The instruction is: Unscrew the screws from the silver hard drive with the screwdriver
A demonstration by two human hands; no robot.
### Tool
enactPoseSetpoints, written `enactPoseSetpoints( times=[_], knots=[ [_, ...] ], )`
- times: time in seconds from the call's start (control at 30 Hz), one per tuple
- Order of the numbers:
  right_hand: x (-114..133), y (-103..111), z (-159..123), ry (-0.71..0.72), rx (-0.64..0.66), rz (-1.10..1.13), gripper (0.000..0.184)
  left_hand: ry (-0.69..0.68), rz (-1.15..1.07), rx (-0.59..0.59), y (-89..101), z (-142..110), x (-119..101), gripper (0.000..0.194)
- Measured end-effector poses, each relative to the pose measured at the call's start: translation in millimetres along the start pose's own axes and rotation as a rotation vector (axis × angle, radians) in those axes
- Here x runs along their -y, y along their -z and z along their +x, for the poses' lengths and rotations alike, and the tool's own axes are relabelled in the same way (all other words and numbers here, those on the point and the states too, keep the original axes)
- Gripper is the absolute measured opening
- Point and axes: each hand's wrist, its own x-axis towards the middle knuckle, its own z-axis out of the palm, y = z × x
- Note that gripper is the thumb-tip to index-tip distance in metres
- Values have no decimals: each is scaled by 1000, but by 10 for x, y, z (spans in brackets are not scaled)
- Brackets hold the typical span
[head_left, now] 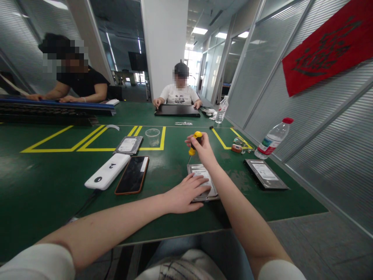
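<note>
A hard drive lies label up on the green table in front of me. My left hand rests flat across it with the fingers spread. Above the drive's far edge, my right hand is closed around a screwdriver with a yellow and black handle. Its thin shaft points down at the far left corner of the drive; whether the tip sits in a screw is too small to tell.
Left are a white power bank, a phone, another hard drive and a clear cup. Right are a third drive, a water bottle and a tape roll. Two people sit across the table.
</note>
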Motion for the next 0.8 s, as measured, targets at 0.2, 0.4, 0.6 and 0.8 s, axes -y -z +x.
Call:
enactPoseSetpoints(
  times=[0.2, 0.4, 0.6, 0.8],
  knots=[
    [-43, 48, 68, -44, -40, 133, 55, 10, 3, 9, 21, 0, -21, 57],
    [201, 431, 97, 167, -264, 64, 46, 17, 9, 10, 22, -1, -30, 60],
    [224, 669, -55, 180, -342, 38, 42, 19, 13, 21, 29, 0, -25, 60],
    [141, 642, -50, 180, -346, 23, 42, 18, 17, 21, 27, 3, -23, 60]
  ],
)
